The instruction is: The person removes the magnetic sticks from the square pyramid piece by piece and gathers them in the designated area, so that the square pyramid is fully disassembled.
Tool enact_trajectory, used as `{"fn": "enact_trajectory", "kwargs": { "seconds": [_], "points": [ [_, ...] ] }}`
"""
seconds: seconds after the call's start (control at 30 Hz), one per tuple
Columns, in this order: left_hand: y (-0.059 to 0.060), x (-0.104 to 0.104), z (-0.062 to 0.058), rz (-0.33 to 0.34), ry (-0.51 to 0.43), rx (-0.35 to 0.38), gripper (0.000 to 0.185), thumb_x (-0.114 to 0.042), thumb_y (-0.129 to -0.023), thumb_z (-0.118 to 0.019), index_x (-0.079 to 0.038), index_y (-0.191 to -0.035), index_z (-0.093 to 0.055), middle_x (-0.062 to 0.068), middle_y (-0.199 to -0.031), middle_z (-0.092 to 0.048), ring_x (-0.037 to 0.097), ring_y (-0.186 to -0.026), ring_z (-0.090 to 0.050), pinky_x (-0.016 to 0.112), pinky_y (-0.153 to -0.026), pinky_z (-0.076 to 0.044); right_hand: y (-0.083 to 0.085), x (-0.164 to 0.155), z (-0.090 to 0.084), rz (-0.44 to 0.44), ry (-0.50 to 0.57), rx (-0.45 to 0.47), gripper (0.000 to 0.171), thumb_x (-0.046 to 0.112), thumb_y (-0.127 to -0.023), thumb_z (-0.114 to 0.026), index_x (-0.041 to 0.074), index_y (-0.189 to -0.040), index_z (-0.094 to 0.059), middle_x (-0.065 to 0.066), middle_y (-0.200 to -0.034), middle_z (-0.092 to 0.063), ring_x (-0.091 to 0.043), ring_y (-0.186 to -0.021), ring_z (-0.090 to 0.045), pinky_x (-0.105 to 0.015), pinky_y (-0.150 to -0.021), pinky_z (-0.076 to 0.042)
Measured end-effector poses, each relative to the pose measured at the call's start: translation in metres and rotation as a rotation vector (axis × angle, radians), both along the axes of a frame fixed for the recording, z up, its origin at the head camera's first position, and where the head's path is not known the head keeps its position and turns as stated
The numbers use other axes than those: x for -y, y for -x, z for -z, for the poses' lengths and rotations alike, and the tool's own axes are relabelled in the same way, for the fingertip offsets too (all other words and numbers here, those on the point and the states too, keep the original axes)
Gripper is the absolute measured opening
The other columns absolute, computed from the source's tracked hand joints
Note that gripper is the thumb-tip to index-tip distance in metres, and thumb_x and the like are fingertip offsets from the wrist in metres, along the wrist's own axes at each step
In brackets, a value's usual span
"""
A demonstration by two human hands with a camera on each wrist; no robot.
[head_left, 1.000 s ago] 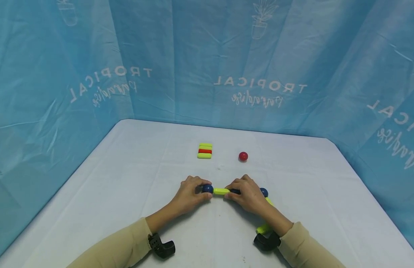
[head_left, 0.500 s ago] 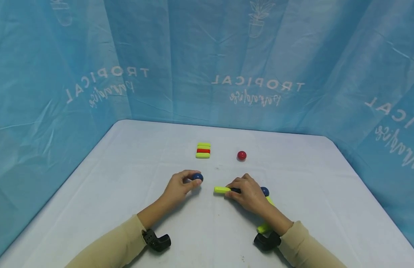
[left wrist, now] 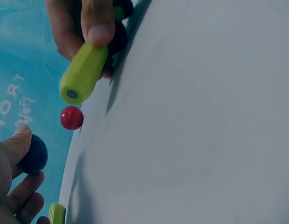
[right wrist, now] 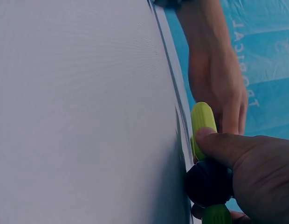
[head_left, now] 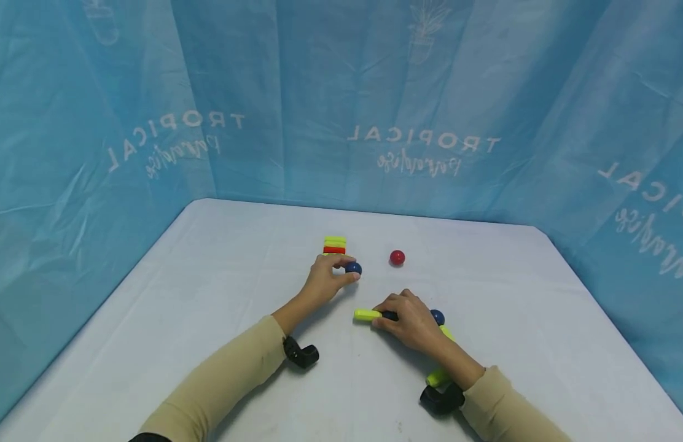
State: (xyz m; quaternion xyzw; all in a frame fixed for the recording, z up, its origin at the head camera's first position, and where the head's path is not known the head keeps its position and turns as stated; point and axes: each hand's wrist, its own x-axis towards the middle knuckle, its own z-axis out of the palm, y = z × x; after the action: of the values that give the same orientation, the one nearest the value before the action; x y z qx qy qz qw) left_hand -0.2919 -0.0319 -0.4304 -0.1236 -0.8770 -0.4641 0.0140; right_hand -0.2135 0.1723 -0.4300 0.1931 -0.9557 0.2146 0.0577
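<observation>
My left hand (head_left: 322,281) pinches a dark blue ball (head_left: 353,269) between thumb and fingers, in front of the row of sticks. In the left wrist view that ball (left wrist: 33,155) is apart from any stick. My right hand (head_left: 410,322) grips a yellow-green magnetic stick (head_left: 366,315) where it meets another dark blue ball (right wrist: 209,183). The stick's free end, with a round metal magnet (left wrist: 72,94), points left. Behind the right hand, a blue ball (head_left: 437,317) joins a yellow-green stick (head_left: 438,376), partly hidden under the wrist.
A row of yellow-green sticks (head_left: 335,240) with one red stick (head_left: 334,250) lies beyond the left hand, which overlaps its near end. A red ball (head_left: 397,258) rests to the right of it. Blue printed curtains (head_left: 319,123) surround the white table (head_left: 253,245).
My left hand pulled the blue ball off the stick's end leftward, then carried it right and farther from me, up to the stick row. My right hand stays nearly still.
</observation>
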Motion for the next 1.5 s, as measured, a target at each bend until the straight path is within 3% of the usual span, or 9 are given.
{"fn": "enact_trajectory", "kwargs": {
  "seconds": [0.23, 0.47, 0.77, 1.0, 1.23, 1.5],
  "points": [
    [0.037, -0.038, -0.001, 0.024, 0.113, -0.015, 0.042, -0.028, -0.085, -0.069, -0.013, -0.124, -0.062, 0.004, -0.121, -0.064, 0.02, -0.112, -0.051, 0.037, -0.096, -0.046, -0.001, 0.0, 0.003, -0.005, 0.002, -0.014, 0.021, 0.034, -0.079, -0.074, 0.023, -0.098, -0.074, 0.01, -0.095, -0.07, -0.004, -0.08, -0.046, -0.022, -0.068, -0.039],
    [0.054, -0.06, -0.006, 0.032, 0.281, -0.029, 0.041, -0.034, -0.086, -0.067, -0.019, -0.123, -0.062, -0.002, -0.115, -0.066, 0.017, -0.102, -0.049, 0.032, -0.088, -0.043, -0.001, 0.0, 0.002, -0.019, 0.009, -0.046, 0.02, 0.032, -0.079, -0.075, 0.022, -0.096, -0.075, 0.01, -0.094, -0.07, -0.005, -0.079, -0.046, -0.021, -0.067, -0.04],
    [0.058, -0.066, -0.003, 0.011, 0.319, 0.017, 0.042, -0.036, -0.086, -0.068, -0.022, -0.125, -0.061, -0.002, -0.115, -0.064, 0.016, -0.101, -0.048, 0.033, -0.089, -0.042, -0.003, 0.001, 0.002, -0.044, 0.0, -0.085, 0.02, 0.031, -0.079, -0.075, 0.022, -0.097, -0.075, 0.009, -0.094, -0.07, -0.005, -0.079, -0.046, -0.021, -0.067, -0.039],
    [0.058, -0.067, -0.004, 0.014, 0.357, -0.009, 0.042, -0.037, -0.086, -0.067, -0.022, -0.125, -0.061, -0.003, -0.115, -0.065, 0.016, -0.1, -0.048, 0.032, -0.087, -0.039, -0.005, 0.0, 0.0, -0.038, -0.034, -0.115, 0.027, 0.032, -0.078, -0.076, 0.021, -0.103, -0.073, 0.007, -0.096, -0.07, -0.009, -0.082, -0.048, -0.026, -0.072, -0.039],
    [0.059, -0.068, -0.003, 0.027, 0.375, -0.015, 0.042, -0.037, -0.086, -0.067, -0.023, -0.125, -0.061, -0.002, -0.116, -0.065, 0.016, -0.101, -0.049, 0.031, -0.087, -0.038, -0.011, -0.008, -0.013, 0.037, -0.117, -0.045, 0.047, 0.036, -0.074, -0.078, 0.019, -0.117, -0.067, 0.001, -0.108, -0.068, -0.019, -0.096, -0.049, -0.035, -0.079, -0.038],
    [0.06, -0.067, -0.003, 0.033, 0.374, -0.008, 0.044, -0.036, -0.086, -0.068, -0.022, -0.127, -0.059, -0.003, -0.117, -0.066, 0.016, -0.103, -0.049, 0.032, -0.088, -0.038, -0.01, -0.022, -0.01, 0.014, -0.113, -0.014, 0.043, 0.035, -0.074, -0.078, 0.021, -0.114, -0.069, 0.004, -0.105, -0.071, -0.012, -0.091, -0.049, -0.032, -0.079, -0.035]
  ]
}}
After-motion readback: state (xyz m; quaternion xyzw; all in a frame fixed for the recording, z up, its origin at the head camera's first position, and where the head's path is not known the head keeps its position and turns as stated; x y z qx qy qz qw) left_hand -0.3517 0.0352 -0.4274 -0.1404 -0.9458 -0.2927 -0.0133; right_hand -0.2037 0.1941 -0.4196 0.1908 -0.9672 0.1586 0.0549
